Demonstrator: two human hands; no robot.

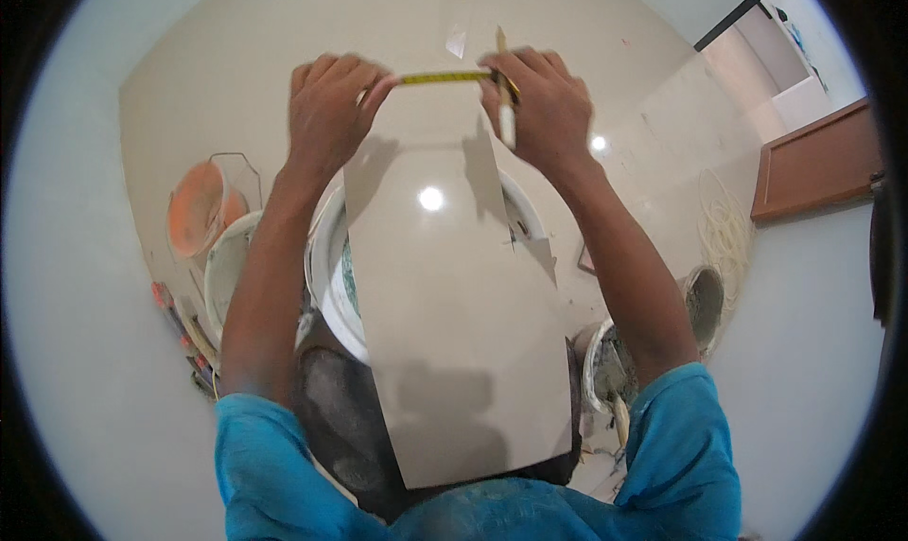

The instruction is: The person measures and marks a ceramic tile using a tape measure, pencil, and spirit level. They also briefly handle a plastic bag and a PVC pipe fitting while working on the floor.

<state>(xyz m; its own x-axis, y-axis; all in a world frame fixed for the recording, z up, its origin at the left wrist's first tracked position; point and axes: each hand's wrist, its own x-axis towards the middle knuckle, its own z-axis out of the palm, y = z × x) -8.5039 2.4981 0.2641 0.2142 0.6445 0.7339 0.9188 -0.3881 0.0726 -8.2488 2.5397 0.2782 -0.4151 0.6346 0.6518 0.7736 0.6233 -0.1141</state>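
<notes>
So, left hand (331, 113) pinches a yellow measuring tape (440, 78), marks too blurry to read, near the hard-to-see far end of the tile (454, 295); right hand (549, 111) grips it plus a pencil-like stick (508, 125).

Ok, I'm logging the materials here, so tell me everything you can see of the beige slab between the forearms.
The slab is long, flat and beige; its glossy face looks like tile, with a bright glint and dark shadowy patches. Its right edge steps outward partway along. It points away from the person, its near end apparently resting on the dark-clad lap, its farther part over a white round tub. Whether the hands touch its far end is unclear.
</notes>
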